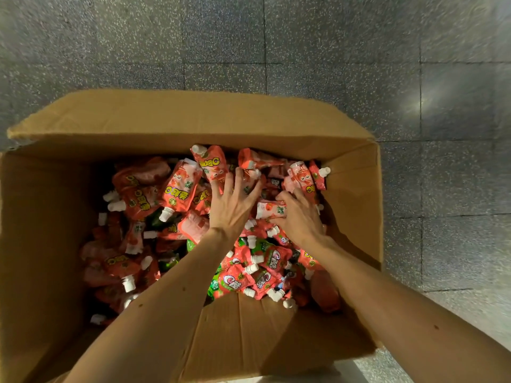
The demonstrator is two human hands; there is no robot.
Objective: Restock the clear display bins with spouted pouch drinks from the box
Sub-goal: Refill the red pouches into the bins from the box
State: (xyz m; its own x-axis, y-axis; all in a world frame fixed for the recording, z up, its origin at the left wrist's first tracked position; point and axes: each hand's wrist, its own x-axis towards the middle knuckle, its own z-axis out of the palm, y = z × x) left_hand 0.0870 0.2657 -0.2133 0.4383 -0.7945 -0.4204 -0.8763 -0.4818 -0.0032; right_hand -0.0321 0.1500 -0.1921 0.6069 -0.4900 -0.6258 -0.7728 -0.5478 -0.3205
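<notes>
Large open brown cardboard box [193, 125] stands on a dark grey speckled tile floor [276, 37], far flap folded outward. Inside lies a loose heap of red-orange foil spouted pouch drinks [179, 189] with white screw caps, pointing every way. A few green pouches [214, 286] are mixed in near the front wall. Both forearms reach over the near edge into the far right part of the box. Left hand [232, 205]: fingers straight and spread, palm down, pressing on the pouches at the far wall. Right hand [301, 217]: just beside the left, fingers and thumb curled round a pale pink pouch [269, 210] lying crosswise on the heap. The hands are close together but do not touch.
</notes>
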